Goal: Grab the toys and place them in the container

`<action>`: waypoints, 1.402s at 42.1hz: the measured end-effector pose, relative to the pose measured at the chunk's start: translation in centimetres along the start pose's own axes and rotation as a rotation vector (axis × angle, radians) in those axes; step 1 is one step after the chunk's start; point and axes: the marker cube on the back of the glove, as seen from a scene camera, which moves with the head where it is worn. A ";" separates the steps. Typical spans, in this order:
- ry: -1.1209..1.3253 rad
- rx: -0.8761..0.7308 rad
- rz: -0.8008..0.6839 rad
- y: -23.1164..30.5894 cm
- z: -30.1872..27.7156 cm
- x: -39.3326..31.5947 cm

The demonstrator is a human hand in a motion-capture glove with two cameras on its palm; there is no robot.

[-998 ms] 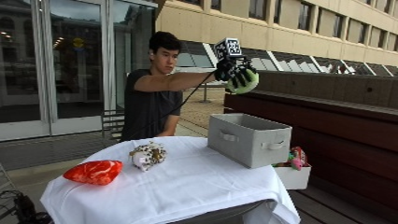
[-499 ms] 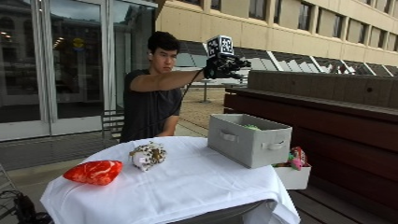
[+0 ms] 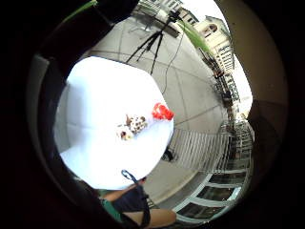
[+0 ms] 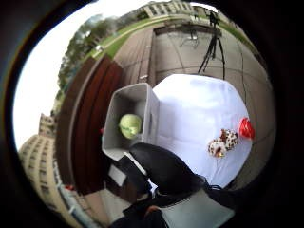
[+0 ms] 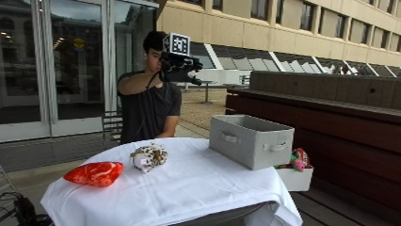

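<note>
We are noting the black-gloved right hand point(image 5: 179, 70) hovering high, fingers relaxed, holding nothing. A round green toy point(image 4: 130, 125) is lying inside the grey fabric container point(image 5: 251, 140); a spotted plush toy point(image 5: 148, 157) and a red plush toy point(image 5: 94, 173) are waiting on the white-clothed surface point(image 5: 188, 188), likely next.

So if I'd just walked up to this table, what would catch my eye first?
Probably the black-gloved right hand, raised high at head height, back from the table and holding nothing. Next, the grey fabric container at one end of the white tablecloth, with a green toy already inside. Then the two toys at the other end: a shiny red one near the edge, with a brown-spotted white one beside it.
</note>
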 end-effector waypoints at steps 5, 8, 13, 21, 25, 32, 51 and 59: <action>-0.027 -0.048 0.015 1.5 1.5 4.0; -0.037 -0.072 0.040 2.2 3.6 5.9; -0.036 -0.165 0.104 3.9 7.4 7.8; -0.023 -0.161 0.129 5.0 14.6 10.2; -0.044 -0.224 0.131 6.2 16.8 10.9; -0.072 -0.271 0.088 8.5 21.2 11.4; -0.084 -0.404 0.099 10.8 27.6 11.0; -0.075 -0.471 0.121 11.4 28.8 11.4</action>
